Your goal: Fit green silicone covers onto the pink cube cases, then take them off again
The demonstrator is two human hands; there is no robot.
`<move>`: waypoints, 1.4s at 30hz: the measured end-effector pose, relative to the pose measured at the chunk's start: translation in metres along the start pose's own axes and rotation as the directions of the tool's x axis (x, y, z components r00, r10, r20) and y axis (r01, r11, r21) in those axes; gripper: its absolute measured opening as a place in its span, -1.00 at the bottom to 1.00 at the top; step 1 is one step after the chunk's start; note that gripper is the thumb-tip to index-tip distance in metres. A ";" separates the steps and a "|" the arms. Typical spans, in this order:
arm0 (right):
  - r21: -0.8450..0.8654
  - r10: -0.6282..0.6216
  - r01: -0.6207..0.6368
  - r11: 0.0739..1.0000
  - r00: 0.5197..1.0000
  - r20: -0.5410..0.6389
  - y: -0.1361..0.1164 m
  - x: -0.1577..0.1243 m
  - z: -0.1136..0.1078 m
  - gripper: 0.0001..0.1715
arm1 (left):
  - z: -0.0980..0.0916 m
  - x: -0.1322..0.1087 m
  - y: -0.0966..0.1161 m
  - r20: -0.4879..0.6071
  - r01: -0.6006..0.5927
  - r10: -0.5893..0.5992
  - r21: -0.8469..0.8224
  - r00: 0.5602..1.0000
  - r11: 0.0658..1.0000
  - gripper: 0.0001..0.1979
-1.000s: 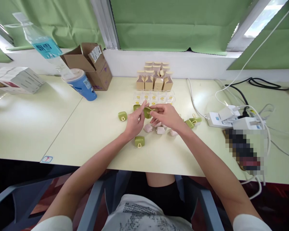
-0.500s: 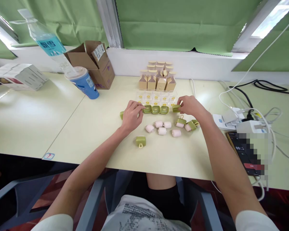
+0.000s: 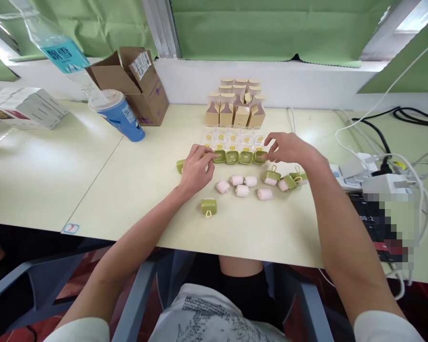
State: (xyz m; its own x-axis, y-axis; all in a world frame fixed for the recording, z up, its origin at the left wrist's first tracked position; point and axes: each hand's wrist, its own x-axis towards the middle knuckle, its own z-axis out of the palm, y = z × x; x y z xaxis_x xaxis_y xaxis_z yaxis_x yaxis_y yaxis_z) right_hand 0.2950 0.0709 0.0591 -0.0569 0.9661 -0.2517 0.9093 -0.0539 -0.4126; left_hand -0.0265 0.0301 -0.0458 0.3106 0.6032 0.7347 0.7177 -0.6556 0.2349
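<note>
Several green trays (image 3: 232, 157) stand in a row, open side up. My left hand (image 3: 197, 170) is at the row's left end, fingers bent and close together; what they hold, if anything, is hidden. At the right end, my right hand (image 3: 283, 148) has its fingers apart, the tips beside the last green tray (image 3: 260, 157). Nearer me lie several pale pink capsules (image 3: 242, 191). Green caps with loops (image 3: 271, 175) cover some pink pieces at the right. One green piece with a loop (image 3: 209, 207) lies alone in front; another green piece (image 3: 180, 166) is left of my left hand.
Behind the row stand clear plastic cups (image 3: 233, 137) with yellow marks and small open cartons (image 3: 241, 115). A blue cup (image 3: 123, 118), a bottle (image 3: 66, 56) and a cardboard box (image 3: 153, 102) are at the left. At the right are a power strip (image 3: 356, 166), cables and a phone (image 3: 369, 218).
The green tray at my right hand now lies flat at the row's right end, and my right fingers have parted from it. The view has shifted slightly.
</note>
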 end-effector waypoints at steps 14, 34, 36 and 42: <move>-0.043 -0.262 0.259 0.965 0.931 -0.253 0.023 0.054 0.028 -0.44 | -0.005 0.007 -0.022 -0.128 0.199 -0.195 0.018 0.972 0.980 -0.74; 0.214 -0.440 0.565 0.797 0.786 -0.434 -0.021 0.010 0.007 -0.74 | -0.096 -0.001 -0.089 0.548 0.241 -0.163 -0.073 0.821 0.968 -0.27; 0.261 -0.425 0.573 0.777 0.783 -0.454 -0.029 0.000 0.003 -0.69 | -0.095 -0.011 -0.088 0.516 0.254 -0.183 -0.069 0.837 0.965 -0.44; 0.548 -0.423 0.562 0.620 0.827 -0.369 -0.060 -0.034 0.008 -0.61 | -0.099 0.025 -0.043 0.096 0.043 -0.021 -0.224 0.995 0.974 -0.60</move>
State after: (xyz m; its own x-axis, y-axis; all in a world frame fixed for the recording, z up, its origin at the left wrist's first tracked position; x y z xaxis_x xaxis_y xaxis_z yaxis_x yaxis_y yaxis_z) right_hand 0.2392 0.0396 0.0856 -0.2798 0.9153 0.2897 0.3054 0.3709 -0.8770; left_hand -0.1113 0.0280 0.0253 0.3534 0.6578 0.6651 0.5724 -0.7144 0.4024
